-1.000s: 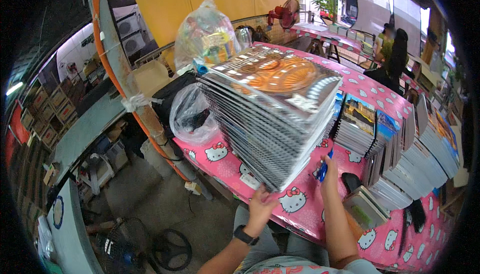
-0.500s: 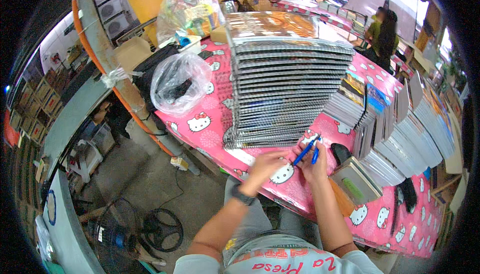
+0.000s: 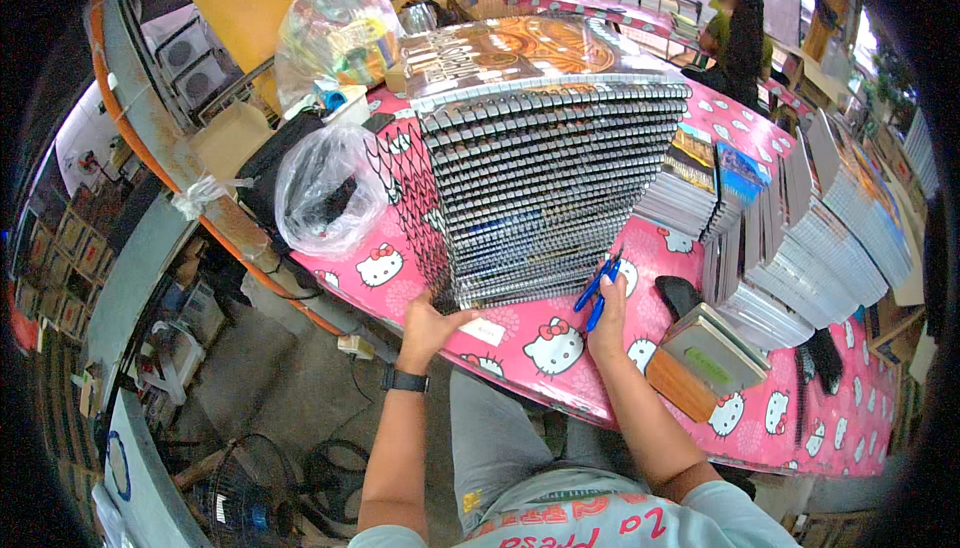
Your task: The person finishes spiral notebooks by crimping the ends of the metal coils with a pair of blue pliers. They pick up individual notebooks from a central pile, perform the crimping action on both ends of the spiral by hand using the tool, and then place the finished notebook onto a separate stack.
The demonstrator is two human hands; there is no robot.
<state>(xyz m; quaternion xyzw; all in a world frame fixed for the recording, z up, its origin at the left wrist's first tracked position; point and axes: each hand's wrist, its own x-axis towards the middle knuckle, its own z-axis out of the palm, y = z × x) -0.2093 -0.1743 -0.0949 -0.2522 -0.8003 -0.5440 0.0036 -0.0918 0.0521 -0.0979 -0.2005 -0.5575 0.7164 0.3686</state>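
Observation:
A tall stack of spiral-bound notebooks (image 3: 560, 178) stands in front of me, its black coil spines facing me. Long coil ends (image 3: 412, 213) stick out from the stack's left side like a mesh. At the lower left corner, my left hand (image 3: 428, 333) is by the lowest coil ends, thumb spread to the right; its other fingers are partly hidden, and contact is unclear. My right hand (image 3: 608, 323) grips blue-handled pliers (image 3: 597, 291), jaws pointing up, beside the stack's lower right corner. A small white label (image 3: 483, 330) lies near my left thumb.
Rows of notebooks (image 3: 800, 258) fill the right of the pink-covered table (image 3: 540, 388). A smaller notebook pile (image 3: 712, 360) lies nearer me. A clear plastic bag (image 3: 330, 193) sits at the left, a fuller bag (image 3: 340, 38) behind it. A person (image 3: 740, 43) is at the back right.
My left hand has moved left, away from my right hand, to the stack's lower left corner. The pliers stay in my right hand, now angled more upright. The whole view has shifted slightly.

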